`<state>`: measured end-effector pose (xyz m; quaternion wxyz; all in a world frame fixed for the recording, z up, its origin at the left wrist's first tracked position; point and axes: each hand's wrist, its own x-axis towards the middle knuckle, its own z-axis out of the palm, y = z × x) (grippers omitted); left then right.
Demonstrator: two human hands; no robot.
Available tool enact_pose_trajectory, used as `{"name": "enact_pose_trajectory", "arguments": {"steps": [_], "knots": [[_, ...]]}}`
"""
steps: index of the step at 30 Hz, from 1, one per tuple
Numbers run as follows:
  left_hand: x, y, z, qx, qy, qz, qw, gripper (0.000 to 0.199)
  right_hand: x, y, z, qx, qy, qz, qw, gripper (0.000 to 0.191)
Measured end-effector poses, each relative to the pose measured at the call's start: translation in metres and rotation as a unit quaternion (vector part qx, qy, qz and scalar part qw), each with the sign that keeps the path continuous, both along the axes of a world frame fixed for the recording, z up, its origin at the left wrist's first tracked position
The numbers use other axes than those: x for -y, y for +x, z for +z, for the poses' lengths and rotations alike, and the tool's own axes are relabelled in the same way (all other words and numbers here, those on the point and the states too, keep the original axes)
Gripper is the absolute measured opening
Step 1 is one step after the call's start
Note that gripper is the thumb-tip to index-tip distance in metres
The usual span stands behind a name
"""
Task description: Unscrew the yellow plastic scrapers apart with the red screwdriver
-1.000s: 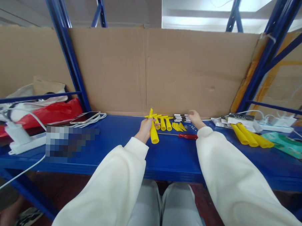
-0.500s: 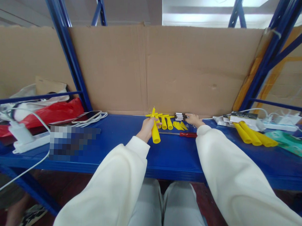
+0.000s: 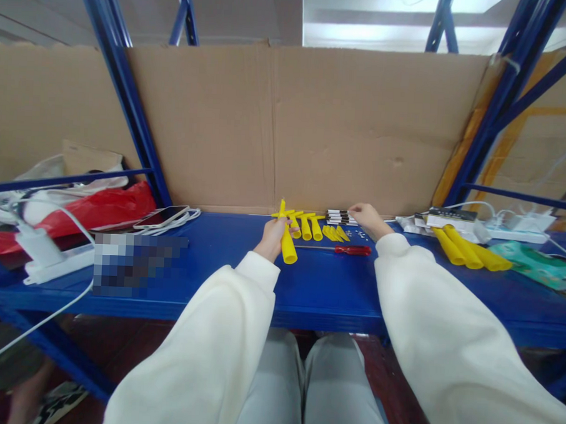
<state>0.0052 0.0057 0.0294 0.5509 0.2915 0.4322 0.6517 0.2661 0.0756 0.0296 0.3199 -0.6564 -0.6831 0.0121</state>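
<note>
My left hand (image 3: 271, 235) is closed around a yellow tapered tube (image 3: 288, 246), its wide open end tilted toward me and a thin tip pointing away. Several similar yellow tubes with crosspieces (image 3: 306, 228) lie just right of it. Beyond some small flat yellow pointed pieces (image 3: 336, 234) is a stack of black-and-white rods (image 3: 337, 217). My right hand (image 3: 367, 218) hovers at the right end of this stack, thumb and fingers pinched together; whatever they hold is too small to make out. Tiny pale bits (image 3: 361, 235) are scattered below that hand. A screwdriver with a red handle (image 3: 353, 250) lies crosswise nearer me.
Cardboard (image 3: 338, 127) walls off the back of the blue table (image 3: 326, 295). More yellow tubes (image 3: 469, 250), a small box (image 3: 451, 217) and a green packet (image 3: 536, 264) lie at right. Leftward are a phone, white cables (image 3: 182, 218), a power strip (image 3: 60, 266) and a red bag (image 3: 105, 207).
My right hand has drawn back from the tabletop beside the rods, its fingers now pinched, uncovering the tiny pale bits. The left hand keeps the yellow tube in about the same place.
</note>
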Motion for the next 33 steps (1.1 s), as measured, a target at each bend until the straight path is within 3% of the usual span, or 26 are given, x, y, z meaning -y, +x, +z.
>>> {"name": "enact_pose_trajectory", "arguments": {"steps": [5, 10, 13, 18, 24, 28, 33], "knots": [[-0.002, -0.007, 0.002, -0.002, -0.02, 0.026, 0.999, 0.021, 0.034, 0.005, 0.003, 0.015, -0.106, 0.148, 0.983, 0.023], [-0.003, -0.029, 0.005, -0.018, -0.03, 0.037, 0.999, 0.02, 0.053, 0.009, -0.007, 0.041, -0.162, 0.231, 0.959, 0.038], [-0.003, -0.043, 0.005, -0.044, -0.048, 0.012, 0.998, 0.019, 0.058, 0.008, -0.009, 0.042, -0.169, 0.228, 0.958, 0.042], [-0.003, -0.057, 0.003, -0.095, -0.037, -0.04, 0.994, 0.021, 0.064, -0.001, -0.013, 0.045, -0.172, 0.227, 0.957, 0.033], [0.002, -0.055, 0.003, -0.14, -0.027, -0.09, 0.986, 0.035, 0.063, -0.007, -0.023, 0.048, -0.111, 0.257, 0.959, 0.024], [0.004, -0.053, 0.005, -0.139, -0.033, -0.089, 0.986, 0.039, 0.062, -0.005, -0.025, 0.047, -0.079, 0.257, 0.962, 0.018], [0.003, -0.054, 0.004, -0.149, -0.038, -0.105, 0.983, 0.038, 0.06, -0.004, -0.026, 0.037, -0.005, 0.194, 0.98, 0.014]]}}
